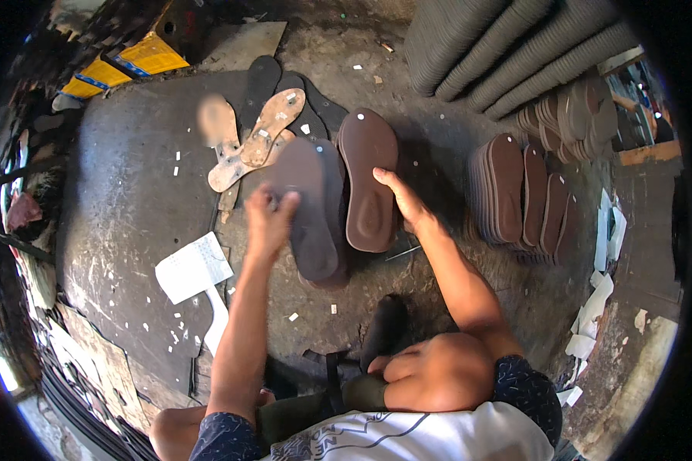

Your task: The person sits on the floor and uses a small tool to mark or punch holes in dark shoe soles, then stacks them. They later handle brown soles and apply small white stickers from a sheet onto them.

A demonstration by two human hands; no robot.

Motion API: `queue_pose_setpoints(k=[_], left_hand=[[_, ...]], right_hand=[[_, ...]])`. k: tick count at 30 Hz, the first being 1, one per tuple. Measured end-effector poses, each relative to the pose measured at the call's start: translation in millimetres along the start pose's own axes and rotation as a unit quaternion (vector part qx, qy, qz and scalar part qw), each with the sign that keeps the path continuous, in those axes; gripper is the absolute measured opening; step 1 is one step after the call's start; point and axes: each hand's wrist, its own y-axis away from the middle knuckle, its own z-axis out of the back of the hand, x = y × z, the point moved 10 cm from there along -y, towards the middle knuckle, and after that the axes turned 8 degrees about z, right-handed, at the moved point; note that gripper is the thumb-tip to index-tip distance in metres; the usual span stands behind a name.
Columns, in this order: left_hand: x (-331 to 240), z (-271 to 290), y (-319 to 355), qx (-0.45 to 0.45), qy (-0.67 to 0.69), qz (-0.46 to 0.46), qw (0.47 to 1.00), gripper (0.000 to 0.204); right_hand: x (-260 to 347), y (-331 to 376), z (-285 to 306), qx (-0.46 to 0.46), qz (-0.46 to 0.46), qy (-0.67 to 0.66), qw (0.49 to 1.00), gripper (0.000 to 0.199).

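Two brown shoe insole stacks lie side by side in front of me. My right hand [404, 200] grips the right-hand stack of insoles [369, 169] at its right edge, thumb on top and fingers mostly hidden. At the left, my left hand [267, 223] has its thumb over the edge of a brown insole [307, 215], its other fingers bent. Both this hand and that insole are blurred; the insole sits slightly askew above darker ones. Each top insole bears a small pale dot near its wide end.
Beyond my left hand lie tan sole-shaped pieces [273, 127] and black ones [261, 84]. More brown insoles [504, 188] stand in rows at the right. Long grey stacks [507, 46] fill the far right. White paper [194, 267] lies at left, yellow boxes [150, 55] at far left.
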Motion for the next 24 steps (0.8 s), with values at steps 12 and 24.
queue_pose_setpoints(k=[12, 24], left_hand=[[16.0, -30.1, 11.7, 0.209, 0.351, 0.178, 0.895, 0.082], [-33.0, 13.4, 10.8, 0.090, 0.124, 0.007, 0.988, 0.086]], right_hand=[[-1.0, -25.1, -68.9, 0.069, 0.080, 0.009, 0.994, 0.105], [24.3, -3.5, 11.6, -0.161, 0.109, 0.193, 0.962, 0.089]])
